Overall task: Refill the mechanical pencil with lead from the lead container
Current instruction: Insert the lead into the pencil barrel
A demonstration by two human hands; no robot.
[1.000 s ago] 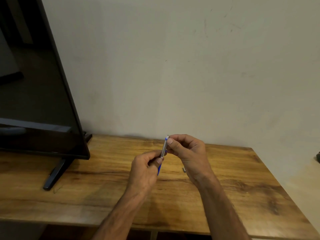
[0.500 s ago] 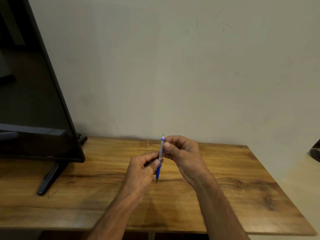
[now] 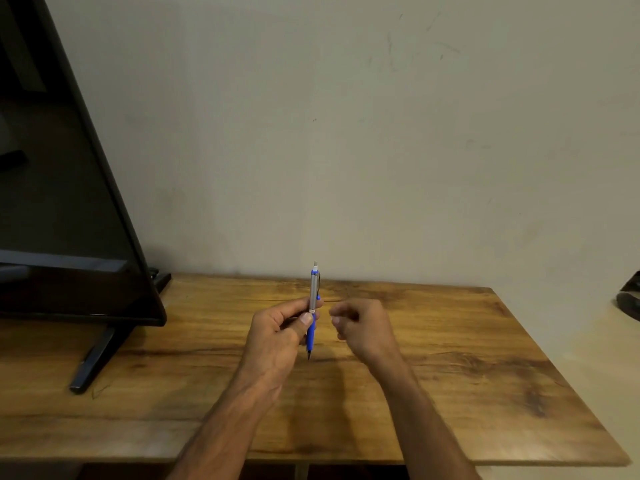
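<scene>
Two bare hands are raised over a wooden surface that stands against a plain pale wall. Places here are given from the mechanical pencil, which stands nearly upright in mid-air near the middle of the view. It has a silver upper barrel with a clip, a blue lower grip, a dark tip pointing down toward the surface, and a pale end at the top. The left hand grips the pencil about halfway along its length, with the thumb pressed on the near side and the other fingers wrapped behind it. The right hand hovers just to the right of the pencil, apart from it, its fingers loosely curled with thumb and forefinger drawn near each other; whether anything is pinched between them cannot be told. Well to the left of the pencil stands a dark flat screen on a black foot, resting on the same surface. Far right of the pencil, at the frame edge, a dark object is only partly seen.
</scene>
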